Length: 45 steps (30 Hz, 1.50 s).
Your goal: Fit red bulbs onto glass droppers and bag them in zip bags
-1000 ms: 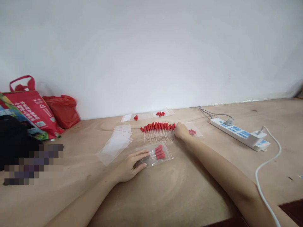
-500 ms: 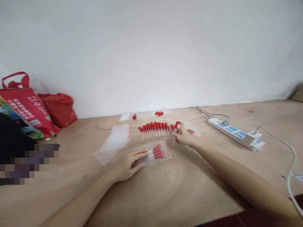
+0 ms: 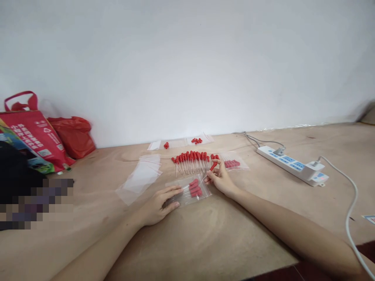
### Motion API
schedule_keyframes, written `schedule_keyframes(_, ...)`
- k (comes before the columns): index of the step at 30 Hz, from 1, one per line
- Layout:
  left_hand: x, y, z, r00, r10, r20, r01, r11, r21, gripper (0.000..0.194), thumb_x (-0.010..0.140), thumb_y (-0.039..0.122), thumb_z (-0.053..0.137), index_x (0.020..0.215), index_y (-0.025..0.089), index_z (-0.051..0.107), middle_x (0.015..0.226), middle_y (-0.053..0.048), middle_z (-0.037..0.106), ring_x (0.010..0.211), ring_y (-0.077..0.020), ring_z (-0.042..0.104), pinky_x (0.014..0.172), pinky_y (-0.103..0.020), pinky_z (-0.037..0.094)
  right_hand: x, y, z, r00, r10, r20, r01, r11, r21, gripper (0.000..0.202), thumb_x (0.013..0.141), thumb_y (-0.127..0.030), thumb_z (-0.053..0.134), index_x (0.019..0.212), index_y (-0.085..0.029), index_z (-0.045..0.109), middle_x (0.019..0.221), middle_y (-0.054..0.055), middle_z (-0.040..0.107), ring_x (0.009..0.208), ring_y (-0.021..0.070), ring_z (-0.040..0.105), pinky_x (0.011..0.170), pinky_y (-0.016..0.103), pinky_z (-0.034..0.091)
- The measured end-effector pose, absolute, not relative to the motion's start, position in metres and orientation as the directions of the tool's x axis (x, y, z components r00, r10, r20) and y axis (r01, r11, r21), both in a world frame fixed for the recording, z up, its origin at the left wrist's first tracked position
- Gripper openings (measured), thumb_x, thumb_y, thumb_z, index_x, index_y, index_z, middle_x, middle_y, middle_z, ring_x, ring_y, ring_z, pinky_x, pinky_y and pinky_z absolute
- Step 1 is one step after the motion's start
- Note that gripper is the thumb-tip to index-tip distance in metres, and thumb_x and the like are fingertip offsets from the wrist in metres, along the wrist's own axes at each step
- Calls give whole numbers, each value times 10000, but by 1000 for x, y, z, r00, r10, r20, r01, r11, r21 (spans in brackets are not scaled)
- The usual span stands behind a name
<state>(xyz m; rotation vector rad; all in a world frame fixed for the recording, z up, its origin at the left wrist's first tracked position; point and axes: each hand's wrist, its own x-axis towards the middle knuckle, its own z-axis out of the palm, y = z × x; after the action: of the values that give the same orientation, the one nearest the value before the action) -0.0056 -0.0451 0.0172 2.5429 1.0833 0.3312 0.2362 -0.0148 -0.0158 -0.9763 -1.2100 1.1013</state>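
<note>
A clear zip bag [image 3: 186,200] with several red-capped droppers inside lies on the table. My left hand [image 3: 164,203] rests on its left end, thumb and fingers closed on the plastic. Just beyond the bag's right end, my right hand [image 3: 221,177] pinches one dropper [image 3: 213,166], its red bulb up and its thin clear tip toward the bag. A row of red-capped droppers [image 3: 191,157] lies side by side behind the bag. Right of that row sits another clear bag [image 3: 234,163] with red-capped droppers in it.
Flat clear bags [image 3: 140,177] are fanned out at the left. Small bags and loose red caps [image 3: 197,140] lie near the wall. A white power strip [image 3: 288,162] with cables is at the right; red bags [image 3: 73,134] and dark fabric stand at the far left.
My right hand has moved left and nearer, from the right end of the dropper row to the bag's right end, carrying a dropper. My left hand has stayed in place.
</note>
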Motion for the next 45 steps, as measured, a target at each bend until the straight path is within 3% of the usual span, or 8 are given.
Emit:
schedule_keyframes(13,-4,-45,16,661,747,71,671,-631,390,403,835,338,427,1224,235,448,1300,-56,432,1185,-218,394,980,-400,327,235,-16,-20,94,980,175,-247,194,-949,444,620,-323,600,912,-234,277,583,-82,534,504,112,581,538,260,493)
schedule_keyframes(20,-2,-46,20,665,744,69,668,-633,390,398,832,326,430,1216,229,459,1285,-60,449,1171,-217,410,973,-389,338,236,-19,-18,9,999,34,-279,36,-960,339,596,-343,647,829,-182,461,592,-45,564,557,104,587,598,265,499)
schedule_keyframes(24,-4,-45,17,667,741,80,655,-634,412,401,835,336,429,1223,239,452,1288,-56,444,1167,-218,413,970,-381,343,234,-21,-19,-61,998,13,-119,5,-993,279,586,-311,666,780,-147,551,548,-49,548,470,70,520,506,224,468)
schedule_keyframes(30,-5,-44,14,669,736,101,639,-640,426,394,835,337,436,1216,241,459,1279,-57,454,1164,-220,415,968,-382,344,231,-20,-23,-9,1000,2,35,2,-999,271,570,-270,685,716,-171,479,552,-65,517,332,46,447,299,173,355)
schedule_keyframes(35,-4,-45,15,664,741,99,647,-636,420,390,832,326,439,1213,242,461,1284,-56,450,1166,-219,413,970,-387,338,232,-19,-21,-34,999,24,140,28,-990,209,621,-300,650,650,-168,489,432,-74,464,317,54,430,295,163,344)
schedule_keyframes(40,-3,-46,18,670,738,79,654,-637,407,397,837,310,421,1222,215,451,1288,-73,443,1175,-214,403,979,-390,328,235,-18,-19,-190,982,10,189,47,-981,201,632,-280,632,561,-159,488,378,-71,447,305,46,390,302,160,297)
schedule_keyframes(45,-2,-46,21,675,733,85,646,-643,410,403,823,323,440,1209,210,468,1281,-76,452,1166,-226,415,971,-397,339,233,-16,-26,-98,993,59,194,77,-978,99,615,-199,627,621,-150,541,431,-67,481,343,45,412,336,158,318)
